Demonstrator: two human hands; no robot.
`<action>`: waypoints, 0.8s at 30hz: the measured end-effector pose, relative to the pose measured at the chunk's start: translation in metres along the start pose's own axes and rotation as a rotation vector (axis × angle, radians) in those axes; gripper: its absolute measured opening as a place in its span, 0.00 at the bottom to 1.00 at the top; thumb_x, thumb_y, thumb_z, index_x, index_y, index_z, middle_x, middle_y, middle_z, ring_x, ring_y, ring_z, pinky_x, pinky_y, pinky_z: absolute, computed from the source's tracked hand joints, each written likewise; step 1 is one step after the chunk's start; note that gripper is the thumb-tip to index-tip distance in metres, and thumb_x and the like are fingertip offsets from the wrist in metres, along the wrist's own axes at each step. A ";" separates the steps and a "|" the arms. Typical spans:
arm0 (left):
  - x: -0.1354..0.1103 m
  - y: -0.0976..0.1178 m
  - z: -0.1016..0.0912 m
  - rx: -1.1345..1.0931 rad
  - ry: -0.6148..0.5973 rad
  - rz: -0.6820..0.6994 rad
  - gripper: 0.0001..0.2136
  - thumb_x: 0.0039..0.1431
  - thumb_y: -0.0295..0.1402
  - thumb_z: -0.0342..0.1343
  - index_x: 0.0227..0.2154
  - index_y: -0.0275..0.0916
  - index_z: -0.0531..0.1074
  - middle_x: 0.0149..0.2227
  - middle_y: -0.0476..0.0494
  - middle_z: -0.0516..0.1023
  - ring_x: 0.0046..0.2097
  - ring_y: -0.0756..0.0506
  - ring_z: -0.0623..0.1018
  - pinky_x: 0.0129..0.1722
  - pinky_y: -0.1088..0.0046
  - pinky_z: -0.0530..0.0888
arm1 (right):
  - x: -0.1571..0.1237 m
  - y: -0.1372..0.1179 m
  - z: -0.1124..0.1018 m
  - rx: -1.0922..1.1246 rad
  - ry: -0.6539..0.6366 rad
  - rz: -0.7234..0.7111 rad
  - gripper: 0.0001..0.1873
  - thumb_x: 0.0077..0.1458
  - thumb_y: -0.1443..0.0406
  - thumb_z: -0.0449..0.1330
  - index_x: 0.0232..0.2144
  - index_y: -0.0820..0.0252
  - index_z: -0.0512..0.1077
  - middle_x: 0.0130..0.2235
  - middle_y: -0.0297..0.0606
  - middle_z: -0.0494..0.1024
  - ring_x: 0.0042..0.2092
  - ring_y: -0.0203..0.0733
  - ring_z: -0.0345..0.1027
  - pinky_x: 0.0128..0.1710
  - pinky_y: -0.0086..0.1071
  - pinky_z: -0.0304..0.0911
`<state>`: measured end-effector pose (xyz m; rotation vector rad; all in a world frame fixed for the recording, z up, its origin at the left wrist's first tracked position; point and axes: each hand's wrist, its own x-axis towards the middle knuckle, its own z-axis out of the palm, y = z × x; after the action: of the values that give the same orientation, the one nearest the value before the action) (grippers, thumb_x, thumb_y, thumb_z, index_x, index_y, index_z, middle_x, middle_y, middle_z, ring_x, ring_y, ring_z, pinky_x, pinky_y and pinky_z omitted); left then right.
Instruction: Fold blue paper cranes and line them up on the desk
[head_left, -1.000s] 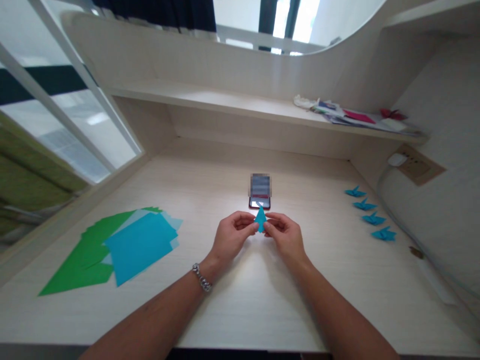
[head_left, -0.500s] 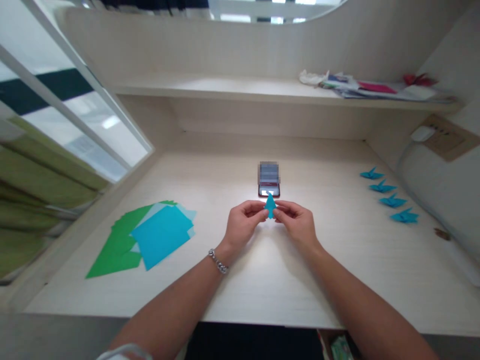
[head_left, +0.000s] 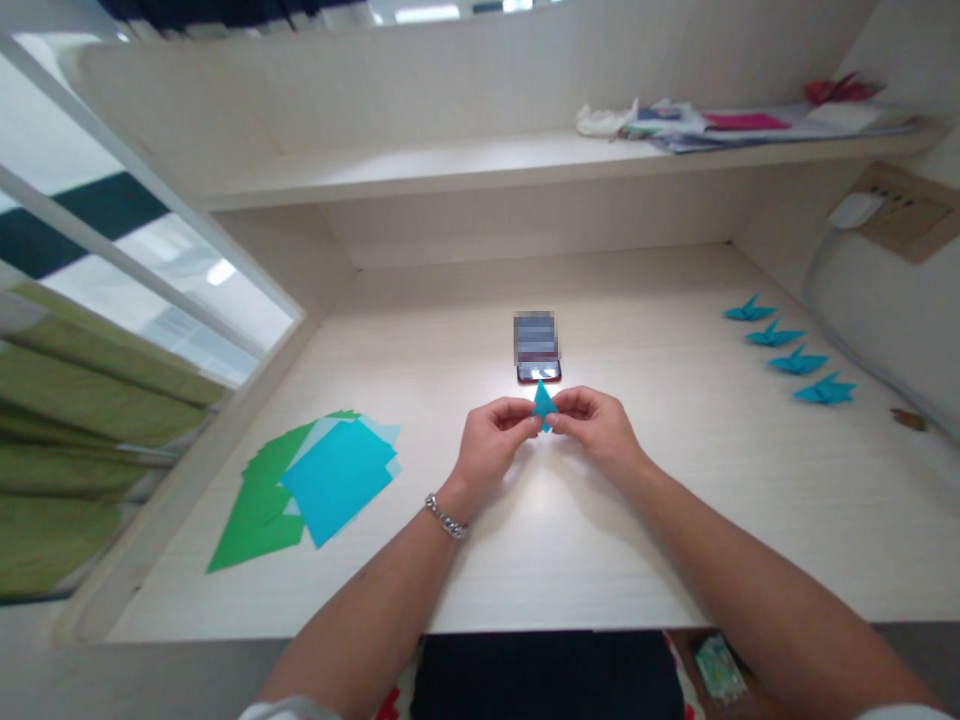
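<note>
Between my two hands is a small piece of folded blue paper (head_left: 544, 404), pointed at its top. My left hand (head_left: 495, 437) pinches its left edge between thumb and fingers. On the other edge, my right hand (head_left: 598, 425) pinches it the same way. Just beyond the fingertips lies a phone (head_left: 537, 345) with its screen lit and partly blurred. Several folded blue paper cranes (head_left: 798, 360) stand in a row at the right of the desk. Flat blue paper sheets (head_left: 341, 480) overlap green paper sheets (head_left: 259, 520) to the left.
A shelf (head_left: 450, 170) runs above the back of the desk (head_left: 420, 310), with papers (head_left: 712, 125) at its right. A white plug and cable (head_left: 855, 210) hang from the right wall socket. A mirror (head_left: 150, 230) leans at the left.
The view has tilted and shifted slightly. Both hands still pinch the folded blue paper, whose top now looks sharper and straighter.
</note>
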<state>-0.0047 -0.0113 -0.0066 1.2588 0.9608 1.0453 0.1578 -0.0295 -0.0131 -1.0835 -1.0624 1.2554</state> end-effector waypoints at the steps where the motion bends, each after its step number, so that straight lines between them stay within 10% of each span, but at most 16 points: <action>1: 0.000 0.000 -0.001 0.003 -0.002 0.003 0.08 0.46 0.29 0.66 0.31 0.34 0.78 0.30 0.43 0.80 0.31 0.48 0.77 0.35 0.70 0.75 | 0.000 0.000 -0.001 -0.005 -0.030 0.028 0.14 0.37 0.62 0.71 0.29 0.59 0.75 0.30 0.36 0.79 0.31 0.39 0.72 0.34 0.36 0.68; 24: 0.004 0.006 -0.017 0.023 -0.079 -0.023 0.06 0.46 0.26 0.63 0.30 0.35 0.80 0.27 0.43 0.80 0.28 0.47 0.78 0.33 0.69 0.76 | 0.010 -0.012 -0.003 0.213 -0.242 0.299 0.12 0.40 0.63 0.69 0.29 0.64 0.78 0.27 0.41 0.80 0.29 0.39 0.74 0.34 0.34 0.69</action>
<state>-0.0203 -0.0032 -0.0025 1.2958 0.9271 0.9626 0.1633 -0.0196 -0.0019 -0.9668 -0.9394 1.7335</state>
